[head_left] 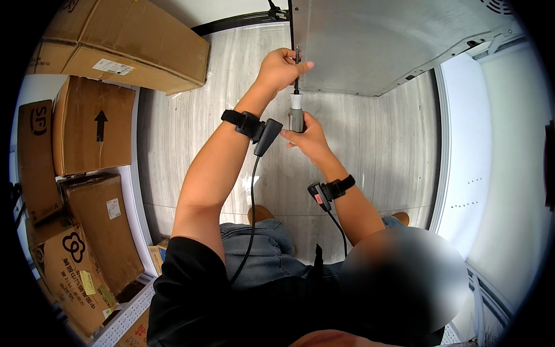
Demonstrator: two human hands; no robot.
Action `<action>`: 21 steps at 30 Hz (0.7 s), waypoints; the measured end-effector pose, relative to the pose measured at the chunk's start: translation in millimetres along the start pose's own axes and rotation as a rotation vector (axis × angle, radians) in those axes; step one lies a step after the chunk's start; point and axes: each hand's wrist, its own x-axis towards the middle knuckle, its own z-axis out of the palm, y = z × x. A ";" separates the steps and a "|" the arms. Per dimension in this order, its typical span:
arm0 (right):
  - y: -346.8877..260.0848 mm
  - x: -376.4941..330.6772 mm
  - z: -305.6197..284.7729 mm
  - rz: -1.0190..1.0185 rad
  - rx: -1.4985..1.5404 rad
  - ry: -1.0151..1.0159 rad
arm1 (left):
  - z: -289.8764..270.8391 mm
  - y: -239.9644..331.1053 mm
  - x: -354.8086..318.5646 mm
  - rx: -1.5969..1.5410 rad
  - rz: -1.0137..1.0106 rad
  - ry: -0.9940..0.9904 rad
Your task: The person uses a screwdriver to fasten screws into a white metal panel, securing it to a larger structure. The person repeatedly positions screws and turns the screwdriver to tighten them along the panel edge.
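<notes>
A screwdriver (296, 99) with a grey handle, white collar and dark shaft points away from me. My right hand (312, 139) is closed round its grey handle. Farther up, my left hand (280, 72) has its fingers and thumb around the shaft near the tip. That tip meets the left edge of a large grey metal panel (358, 49), the side of some cabinet or appliance. My left thumb reaches over onto the panel's edge. The fingers partly hide the spot where the tip touches, so any screw there cannot be made out.
Cardboard boxes (92, 127) are stacked on white shelving at my left, with a long box (139, 43) jutting out at the far left. A black plug (278, 13) hangs beyond the panel. White shelf sides (462, 162) border the right. Cables run from both my wrist straps.
</notes>
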 end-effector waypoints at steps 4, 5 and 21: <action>-1.8 -0.6 2.7 -0.024 -0.038 -0.012 | 1.3 -2.3 1.9 0.004 0.013 0.059; -0.5 -1.1 1.8 -0.047 0.003 -0.028 | 1.3 -0.9 2.2 -0.011 0.008 0.057; 7.7 -1.9 -9.3 0.008 0.087 -0.042 | 5.8 -8.0 2.9 -0.006 0.028 0.066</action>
